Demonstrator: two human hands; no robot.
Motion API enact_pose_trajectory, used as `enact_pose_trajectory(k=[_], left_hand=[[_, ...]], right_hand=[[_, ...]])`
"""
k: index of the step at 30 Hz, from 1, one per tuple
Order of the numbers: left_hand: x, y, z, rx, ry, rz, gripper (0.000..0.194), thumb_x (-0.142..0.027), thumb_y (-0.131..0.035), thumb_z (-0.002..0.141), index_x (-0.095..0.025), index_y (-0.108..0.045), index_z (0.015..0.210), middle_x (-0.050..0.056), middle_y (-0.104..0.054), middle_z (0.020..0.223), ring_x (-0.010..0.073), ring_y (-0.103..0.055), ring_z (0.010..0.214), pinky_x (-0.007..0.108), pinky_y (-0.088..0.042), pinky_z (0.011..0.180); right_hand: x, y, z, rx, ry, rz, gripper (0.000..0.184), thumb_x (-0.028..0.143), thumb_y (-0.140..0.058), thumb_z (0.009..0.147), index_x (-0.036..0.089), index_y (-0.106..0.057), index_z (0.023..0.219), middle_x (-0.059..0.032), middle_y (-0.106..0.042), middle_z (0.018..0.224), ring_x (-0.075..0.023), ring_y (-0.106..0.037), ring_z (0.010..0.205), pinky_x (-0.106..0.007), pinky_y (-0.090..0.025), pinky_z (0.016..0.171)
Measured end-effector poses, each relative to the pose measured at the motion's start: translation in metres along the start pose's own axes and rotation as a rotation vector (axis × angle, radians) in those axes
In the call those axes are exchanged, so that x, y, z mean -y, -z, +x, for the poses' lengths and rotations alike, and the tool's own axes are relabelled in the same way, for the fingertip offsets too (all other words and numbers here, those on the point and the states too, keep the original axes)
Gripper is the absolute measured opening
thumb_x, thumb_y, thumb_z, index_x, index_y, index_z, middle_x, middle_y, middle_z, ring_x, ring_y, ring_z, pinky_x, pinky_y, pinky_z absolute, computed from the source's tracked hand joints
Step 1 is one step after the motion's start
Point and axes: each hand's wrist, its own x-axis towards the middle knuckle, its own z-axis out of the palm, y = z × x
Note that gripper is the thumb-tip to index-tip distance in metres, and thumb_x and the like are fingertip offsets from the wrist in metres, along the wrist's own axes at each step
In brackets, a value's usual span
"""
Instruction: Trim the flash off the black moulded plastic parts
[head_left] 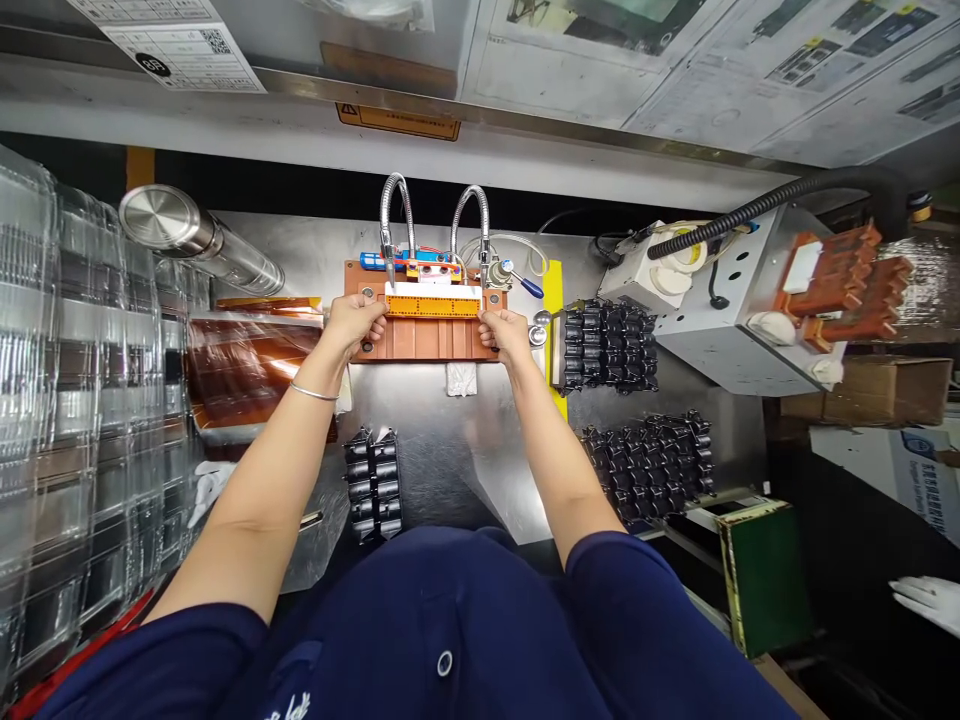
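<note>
Near the middle of the table's far edge, an orange strip lies lengthwise over a brown fixture block. The left hand has its fingers curled in, thumb and forefinger closed on the strip's left end; the right hand pinches the right end in the same way, its other fingers folded. Two bent metal hoses arch down behind the strip, and a blue-handled lever sits beside the block's far right corner. A small white block lies just on the near side of the fixture. Black ribbed parts stand in one group by the table's near edge and two toward its right edge
</note>
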Motion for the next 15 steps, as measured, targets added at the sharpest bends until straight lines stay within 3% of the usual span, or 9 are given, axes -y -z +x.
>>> enact_pose_trajectory(k=[3,6,9,11,13,15], left_hand=[[-0.001,0.006,-0.001,0.048,0.035,-0.038,0.018,-0.007,-0.069,0.075,-0.011,-0.058,0.062,0.001,-0.059,0.049,0.0075,-0.050,0.037,0.017,-0.042,0.037],[0.002,0.012,-0.011,0.030,0.040,-0.101,0.015,-0.008,-0.065,0.080,-0.010,-0.059,0.067,0.000,-0.059,0.051,0.0062,-0.049,0.037,0.016,-0.042,0.039],[0.013,0.018,-0.030,-0.049,0.009,-0.172,0.015,-0.012,-0.058,0.086,-0.013,-0.055,0.072,-0.004,-0.056,0.052,0.0042,-0.046,0.036,0.014,-0.039,0.039],[0.022,0.024,-0.045,-0.088,-0.014,-0.210,0.013,-0.014,-0.056,0.086,-0.014,-0.054,0.074,-0.005,-0.056,0.054,0.0038,-0.046,0.038,0.014,-0.039,0.040],[0.029,0.032,-0.060,-0.107,-0.036,-0.235,0.010,-0.014,-0.057,0.084,-0.014,-0.055,0.074,-0.004,-0.056,0.056,0.0039,-0.047,0.040,0.015,-0.040,0.042],[0.033,0.042,-0.074,-0.115,-0.061,-0.250,0.007,-0.015,-0.058,0.081,-0.014,-0.056,0.075,-0.004,-0.057,0.058,0.0043,-0.048,0.042,0.015,-0.041,0.044]], right_hand=[[0.001,0.009,-0.002,0.024,-0.043,-0.020,0.030,0.027,-0.076,0.077,0.016,-0.052,0.062,0.0014,-0.060,0.048,-0.0061,-0.050,0.037,-0.015,-0.043,0.036],[-0.022,0.005,-0.033,0.074,-0.006,-0.087,0.032,0.044,-0.070,0.082,0.016,-0.056,0.074,0.0019,-0.063,0.058,-0.0059,-0.054,0.044,-0.016,-0.047,0.042],[-0.079,-0.015,-0.099,0.242,0.033,-0.281,0.041,0.050,-0.072,0.076,0.018,-0.060,0.099,-0.0014,-0.070,0.081,-0.0110,-0.063,0.059,-0.023,-0.054,0.053],[-0.126,-0.030,-0.146,0.358,0.070,-0.456,0.067,0.046,-0.083,0.062,0.019,-0.058,0.117,-0.0092,-0.070,0.109,-0.0195,-0.069,0.085,-0.034,-0.059,0.075],[-0.165,-0.040,-0.179,0.452,0.120,-0.650,0.087,0.044,-0.088,0.052,0.019,-0.054,0.128,-0.0156,-0.059,0.134,-0.0301,-0.062,0.114,-0.046,-0.052,0.096],[-0.187,-0.044,-0.191,0.509,0.122,-0.708,0.076,0.041,-0.085,0.059,0.020,-0.057,0.125,-0.0129,-0.063,0.129,-0.0310,-0.061,0.116,-0.047,-0.051,0.098]])
